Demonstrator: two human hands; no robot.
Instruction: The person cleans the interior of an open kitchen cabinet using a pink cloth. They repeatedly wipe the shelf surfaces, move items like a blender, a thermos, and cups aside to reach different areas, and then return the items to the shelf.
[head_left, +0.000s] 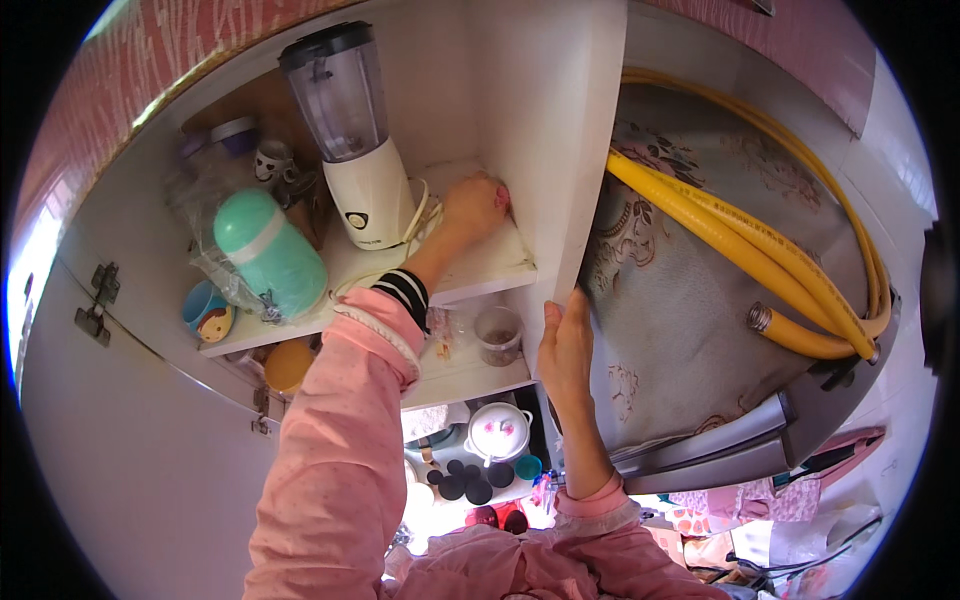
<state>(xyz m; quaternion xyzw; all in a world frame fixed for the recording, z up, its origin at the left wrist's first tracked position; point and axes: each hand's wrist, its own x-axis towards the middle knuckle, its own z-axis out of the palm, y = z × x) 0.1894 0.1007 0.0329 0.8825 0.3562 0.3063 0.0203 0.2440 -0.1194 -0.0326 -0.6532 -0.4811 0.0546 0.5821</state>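
Observation:
My left hand (474, 208) reaches onto the upper cabinet shelf (480, 279), its fingers closed on a small pink item (502, 197), possibly a cloth, mostly hidden. It is close to the base of the upright partition (551, 150). My right hand (568, 360) holds the partition's front edge lower down. Just left of my left hand stands a white blender (369, 195) with a clear jug and black lid; its white cord (421, 214) lies beside it. Further left, a mint-green container (270, 251) sits partly wrapped in clear plastic.
A blue cup (208, 311) stands near the shelf's left front. Below are an orange-lidded jar (289, 366) and a plastic tub (498, 336). A yellow hose (735, 232) coils over patterned fabric (675, 300) on the right. A white lidded pot (498, 431) sits further down. An open cabinet door (142, 450) is left.

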